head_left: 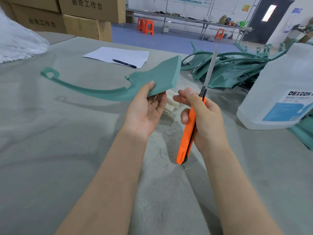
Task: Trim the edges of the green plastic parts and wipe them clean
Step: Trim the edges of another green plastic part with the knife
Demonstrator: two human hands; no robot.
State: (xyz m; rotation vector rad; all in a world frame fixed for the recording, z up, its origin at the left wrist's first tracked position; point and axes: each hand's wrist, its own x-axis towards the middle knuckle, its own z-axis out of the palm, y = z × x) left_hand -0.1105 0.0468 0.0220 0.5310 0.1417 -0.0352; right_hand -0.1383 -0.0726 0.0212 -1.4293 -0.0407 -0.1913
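table [50, 133]: cloth-covered | pile of green parts [233, 70]: heaped far right | green part [155, 77]: raised above table, pinched at wide end by left hand [145, 111]; long tail unsupported; flexing under cut is risked | utility knife [188, 133]: gripped by right hand [205, 119] | blade [210, 65]: extended far; snapping or slipping toward left hand is feared

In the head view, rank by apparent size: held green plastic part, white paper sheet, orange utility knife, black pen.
1. curved green plastic part
2. white paper sheet and orange utility knife: look alike; knife is nearer, so unranked
3. black pen
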